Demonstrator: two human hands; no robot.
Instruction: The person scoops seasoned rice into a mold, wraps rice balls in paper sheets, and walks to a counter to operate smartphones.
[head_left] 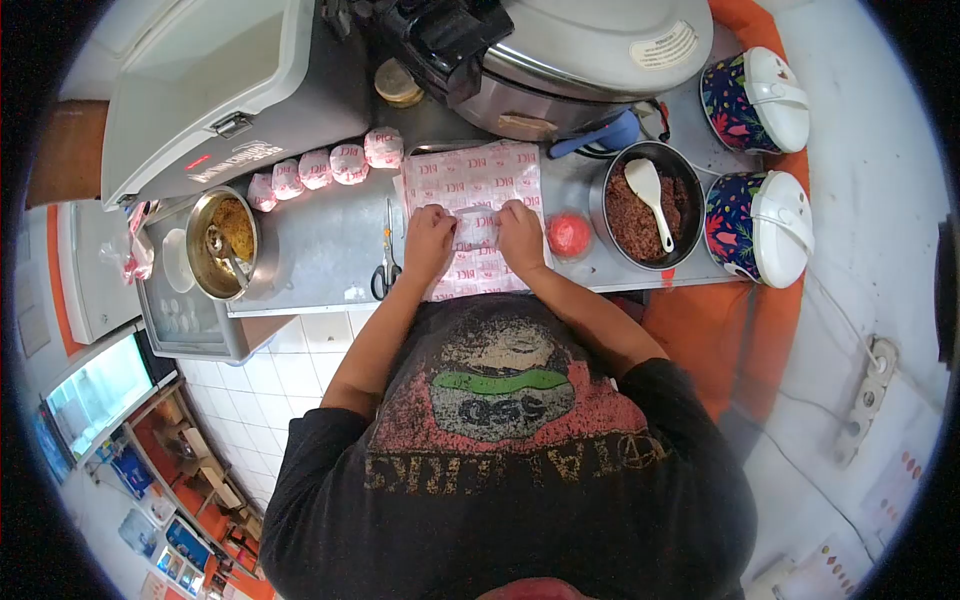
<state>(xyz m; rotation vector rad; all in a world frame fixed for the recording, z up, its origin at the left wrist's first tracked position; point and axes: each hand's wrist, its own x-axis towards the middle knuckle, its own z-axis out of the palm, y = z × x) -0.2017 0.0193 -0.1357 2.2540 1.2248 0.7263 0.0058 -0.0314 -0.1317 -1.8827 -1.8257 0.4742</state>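
Observation:
In the middle of the counter lies a stack of white wrapping paper (478,180) with red print. Over it, my left hand (431,238) and my right hand (520,236) face each other with fingers pinched. A small piece of clear plastic film (477,228) stretches between them, gripped at its two sides. Just right of my right hand sits a round red mold (569,235), its details too small to make out. Scissors (385,255) with dark handles lie left of the paper.
Several wrapped rice balls (348,164) line up at the back left, below a grey cool box (250,120). A metal bowl (203,245) holds yellowish filling and a spoon. At right are a pot of brown rice (630,215) with a white paddle (652,203), and two patterned containers (735,228).

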